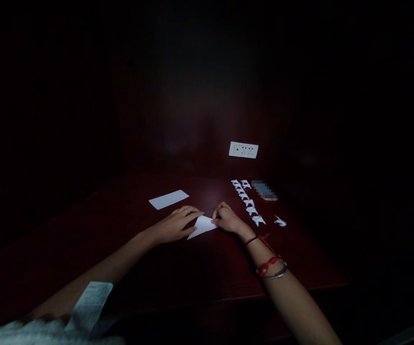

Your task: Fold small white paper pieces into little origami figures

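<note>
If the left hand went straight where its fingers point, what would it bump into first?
Probably the right hand, across the folded white paper that the left hand touches, though depth is hard to judge.

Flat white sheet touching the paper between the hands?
Apart: head view shows tabletop and left hand between flat white sheet and folded paper.

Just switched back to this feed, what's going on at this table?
The person's left hand is spread against a folded white paper on the dark red table; the right hand, fingers curled, touches its other end. A flat paper strip lies beyond the left hand. Small folded pieces and a phone lie beyond the right.
</note>
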Available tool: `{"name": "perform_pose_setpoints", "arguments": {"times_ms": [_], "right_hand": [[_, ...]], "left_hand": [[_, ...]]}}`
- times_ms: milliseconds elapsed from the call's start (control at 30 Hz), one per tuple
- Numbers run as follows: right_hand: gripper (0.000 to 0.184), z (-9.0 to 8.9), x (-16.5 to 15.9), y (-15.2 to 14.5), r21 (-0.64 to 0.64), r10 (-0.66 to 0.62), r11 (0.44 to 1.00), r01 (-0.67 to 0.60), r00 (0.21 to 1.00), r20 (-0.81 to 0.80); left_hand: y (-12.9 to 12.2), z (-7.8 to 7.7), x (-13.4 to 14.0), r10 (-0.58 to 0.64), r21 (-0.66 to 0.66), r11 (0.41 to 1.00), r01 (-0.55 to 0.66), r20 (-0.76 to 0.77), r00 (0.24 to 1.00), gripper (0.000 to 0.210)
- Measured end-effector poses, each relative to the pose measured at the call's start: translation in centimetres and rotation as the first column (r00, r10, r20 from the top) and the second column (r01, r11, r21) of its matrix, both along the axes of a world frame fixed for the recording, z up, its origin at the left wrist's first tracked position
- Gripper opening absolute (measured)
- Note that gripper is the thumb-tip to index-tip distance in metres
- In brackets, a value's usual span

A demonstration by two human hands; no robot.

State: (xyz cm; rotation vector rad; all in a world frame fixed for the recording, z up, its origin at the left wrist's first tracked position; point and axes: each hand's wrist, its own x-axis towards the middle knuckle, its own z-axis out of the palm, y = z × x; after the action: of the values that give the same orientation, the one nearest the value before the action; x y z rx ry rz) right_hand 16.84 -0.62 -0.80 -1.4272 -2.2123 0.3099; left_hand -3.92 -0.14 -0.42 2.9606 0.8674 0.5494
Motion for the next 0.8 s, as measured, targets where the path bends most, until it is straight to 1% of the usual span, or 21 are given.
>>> {"name": "perform_pose_setpoints", "arguments": {"times_ms": [67, 200, 300, 467, 567, 700, 800], "right_hand": [[0.002, 0.1, -0.1, 0.0, 0.018, -0.002, 1.000, 0.003, 0.999, -0.041], [0.004, 0.7, -0.7, -0.4, 0.103, 0.035, 0.994, -0.024, 0.993, -0.109], [0.004, 1.3, -1.0, -0.9, 0.168, 0.079, 0.984, -0.056, 0.988, -0.129], [0.010, 2.1, -1.5, -1.8, 0.261, 0.157, 0.958, -0.120, 0.979, -0.129], [0.010, 2.4, -1.8, -2.1, 0.280, 0.199, 0.946, -0.161, 0.974, -0.112], [0.009, 2.5, -2.0, -2.2, 0.274, 0.194, 0.948, -0.159, 0.975, -0.105], [0.007, 2.3, -1.9, -2.1, 0.289, 0.183, 0.946, -0.148, 0.978, -0.099]], "left_hand": [[0.1, 0.1, 0.1, 0.033, 0.026, 0.999, -0.034, 0.049, 0.998, 0.040], [0.0, 0.8, 0.4, 0.084, 0.065, 0.993, -0.098, 0.197, 0.977, 0.019], [-0.3, 1.5, 0.5, 0.105, 0.067, 0.989, -0.129, 0.285, 0.953, 0.017], [-0.8, 1.9, 0.7, 0.093, 0.059, 0.991, -0.117, 0.312, 0.946, 0.016], [-1.0, 2.0, 0.9, 0.074, 0.060, 0.993, -0.099, 0.323, 0.944, 0.015], [-1.0, 2.1, 1.0, 0.073, 0.040, 0.995, -0.091, 0.327, 0.942, 0.015], [-0.9, 2.1, 0.9, 0.093, 0.030, 0.993, -0.110, 0.348, 0.933, 0.014]]}}
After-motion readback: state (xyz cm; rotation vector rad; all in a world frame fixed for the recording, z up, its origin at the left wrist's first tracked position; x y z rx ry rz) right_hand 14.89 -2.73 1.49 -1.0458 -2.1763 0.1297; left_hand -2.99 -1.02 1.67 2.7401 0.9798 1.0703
